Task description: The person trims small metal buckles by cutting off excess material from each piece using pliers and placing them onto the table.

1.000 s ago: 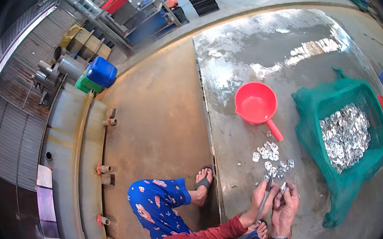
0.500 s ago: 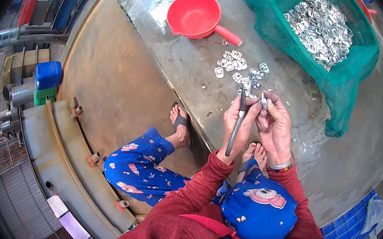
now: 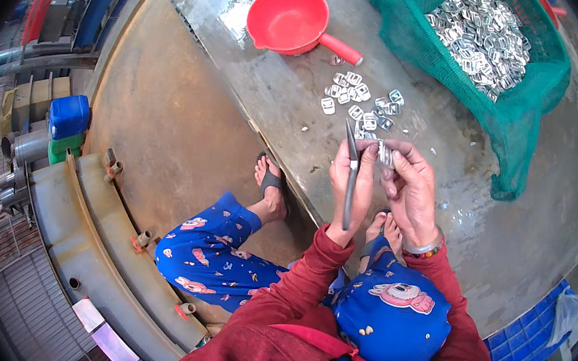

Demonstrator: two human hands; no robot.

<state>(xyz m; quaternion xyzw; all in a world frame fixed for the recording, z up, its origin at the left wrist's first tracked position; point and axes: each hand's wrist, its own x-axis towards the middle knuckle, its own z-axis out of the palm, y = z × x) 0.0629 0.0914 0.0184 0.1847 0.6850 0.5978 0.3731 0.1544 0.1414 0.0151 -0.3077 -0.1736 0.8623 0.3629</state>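
Observation:
My left hand (image 3: 353, 180) is closed round a slim dark-handled knife (image 3: 350, 187), its pointed end toward the far side. The left thumb and forefinger also touch a small silver metal buckle (image 3: 384, 152). That buckle is pinched in my right hand (image 3: 411, 190), whose wrist wears a bracelet. Just beyond the fingers, several similar metal buckles (image 3: 370, 122) lie on the wet grey table (image 3: 270, 94); the nearest ones are partly covered by my left hand. Another loose group of buckles (image 3: 346, 88) lies farther to the left.
A red plastic dipper (image 3: 288, 20) sits at the far side. To the far right, a basket draped with green netting (image 3: 518, 145) holds a heap of buckles. Blue and green plastic cans (image 3: 69, 116) and metal troughs (image 3: 95, 245) stand at the left. A blue crate (image 3: 522, 346) is at the right.
The buckle has been turned so that its flat face shows more. The knife has tilted, its tip swinging to the left. Both hands remain close together.

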